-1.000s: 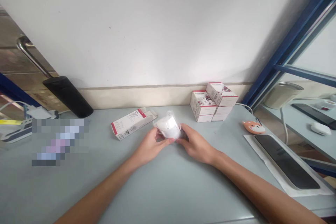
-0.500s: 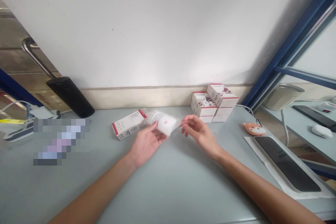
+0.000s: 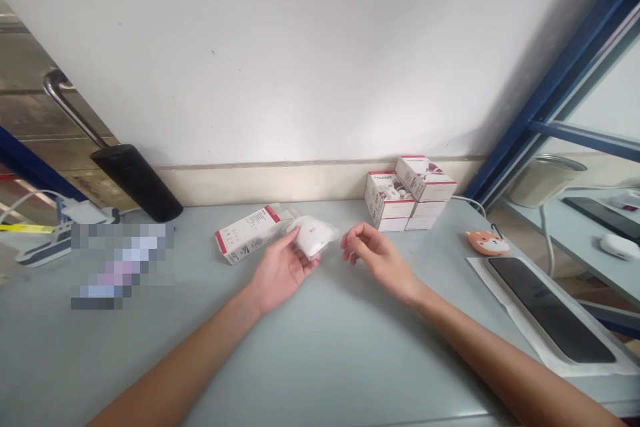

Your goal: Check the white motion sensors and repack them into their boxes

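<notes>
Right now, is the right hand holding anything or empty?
Empty: the right hand is loosely curled, but its fingers touch nothing, and it is apart from the white packet in the left hand.

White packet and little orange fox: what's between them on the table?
The head view shows the person's right hand between the white packet and the orange fox figure.

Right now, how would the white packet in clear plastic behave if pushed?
The white plastic-wrapped packet is probably light: the left hand holds it with fingers only. Its glossy wrapping may slip, and its rounded shape could roll.
</notes>
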`<state>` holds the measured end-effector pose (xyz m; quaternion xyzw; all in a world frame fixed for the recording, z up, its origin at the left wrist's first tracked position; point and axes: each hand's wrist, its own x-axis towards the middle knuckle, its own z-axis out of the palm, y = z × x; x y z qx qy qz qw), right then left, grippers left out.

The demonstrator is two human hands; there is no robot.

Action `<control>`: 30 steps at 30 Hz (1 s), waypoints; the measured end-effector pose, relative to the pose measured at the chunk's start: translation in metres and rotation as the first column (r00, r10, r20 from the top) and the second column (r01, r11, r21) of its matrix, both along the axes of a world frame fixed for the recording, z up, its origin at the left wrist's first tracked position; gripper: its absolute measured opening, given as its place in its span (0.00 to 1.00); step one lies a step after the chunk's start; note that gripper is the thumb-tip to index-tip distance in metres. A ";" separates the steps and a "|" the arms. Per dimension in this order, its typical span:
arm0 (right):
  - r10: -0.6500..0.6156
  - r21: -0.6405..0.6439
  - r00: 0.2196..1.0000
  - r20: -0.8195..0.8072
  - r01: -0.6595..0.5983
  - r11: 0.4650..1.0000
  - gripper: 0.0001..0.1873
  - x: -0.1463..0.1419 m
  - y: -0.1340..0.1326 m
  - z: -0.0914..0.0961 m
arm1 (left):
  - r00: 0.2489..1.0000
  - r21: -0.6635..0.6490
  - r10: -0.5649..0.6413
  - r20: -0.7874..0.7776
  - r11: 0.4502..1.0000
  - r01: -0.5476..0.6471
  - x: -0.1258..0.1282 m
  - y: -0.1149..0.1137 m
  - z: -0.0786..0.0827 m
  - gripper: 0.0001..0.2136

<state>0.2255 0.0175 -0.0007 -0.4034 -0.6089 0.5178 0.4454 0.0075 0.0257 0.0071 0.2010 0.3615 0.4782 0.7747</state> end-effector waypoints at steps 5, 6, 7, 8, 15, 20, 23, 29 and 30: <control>-0.014 0.005 0.994 0.112 0.014 1.000 0.19 -0.005 -0.004 -0.005 | 0.999 0.021 -0.035 0.003 0.999 0.035 -0.002 0.000 -0.001 0.11; -0.011 0.016 0.994 0.109 0.010 1.000 0.19 -0.006 -0.004 -0.006 | 0.998 0.036 -0.068 -0.002 0.997 0.068 -0.001 -0.001 -0.002 0.11; -0.009 0.032 0.994 0.105 0.006 0.999 0.19 -0.006 -0.004 -0.005 | 0.994 0.051 -0.106 -0.007 0.993 0.106 0.000 -0.002 -0.002 0.12; -0.007 0.049 0.995 0.101 0.002 0.999 0.18 -0.006 -0.004 -0.005 | 0.990 0.062 -0.140 -0.011 0.988 0.140 0.000 -0.003 -0.002 0.12; -0.093 0.154 0.984 0.152 0.069 0.986 0.13 -0.001 -0.003 -0.003 | 0.987 0.091 -0.162 0.013 0.983 0.160 0.003 -0.004 -0.001 0.10; -0.226 0.369 0.928 0.296 0.107 0.923 0.06 0.004 -0.002 -0.006 | 0.992 0.082 -0.127 0.019 0.989 0.125 0.001 -0.003 0.000 0.09; -0.322 0.433 0.877 0.357 0.150 0.889 0.11 0.005 -0.003 -0.006 | 0.994 0.088 -0.108 0.027 0.990 0.105 0.001 -0.003 -0.001 0.09; -0.426 0.471 0.882 0.203 0.294 0.832 0.12 0.002 -0.007 -0.004 | 0.996 0.115 -0.080 0.040 0.991 0.075 0.002 -0.004 0.000 0.06; -0.426 0.480 0.887 0.177 0.300 0.824 0.11 0.001 -0.008 -0.004 | 0.996 0.120 -0.078 0.040 0.990 0.072 0.002 -0.005 0.000 0.06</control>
